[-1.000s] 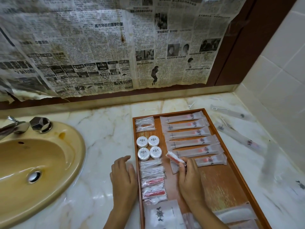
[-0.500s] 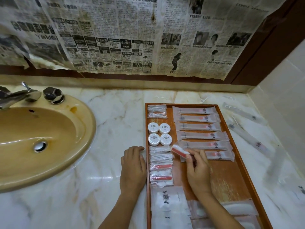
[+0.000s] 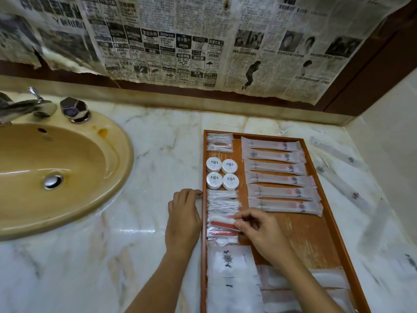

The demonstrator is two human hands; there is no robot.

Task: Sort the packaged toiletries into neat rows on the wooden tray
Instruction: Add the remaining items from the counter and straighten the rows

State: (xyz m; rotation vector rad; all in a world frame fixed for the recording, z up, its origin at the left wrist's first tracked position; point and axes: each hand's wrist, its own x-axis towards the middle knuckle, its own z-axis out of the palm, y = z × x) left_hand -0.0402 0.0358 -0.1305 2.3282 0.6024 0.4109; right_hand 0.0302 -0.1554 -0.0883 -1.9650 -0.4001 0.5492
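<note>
The right hand [image 3: 261, 231] pinches a small red-and-white packet [image 3: 223, 222] between thumb and fingertips, over the left column of the wooden tray [image 3: 316, 240], at about 9 o'clock from the tray's middle. The left hand [image 3: 184, 220] lies flat and unclenched on the marble counter [image 3: 146, 245], fingertips touching the tray's left rim (it grips nothing). Six long sachets [image 3: 279, 175] lie in a row toward 1 o'clock; four round white tubs [image 3: 222, 173] sit at 11 o'clock. A tan sink [image 3: 108, 141] lies far out at 9 o'clock.
</note>
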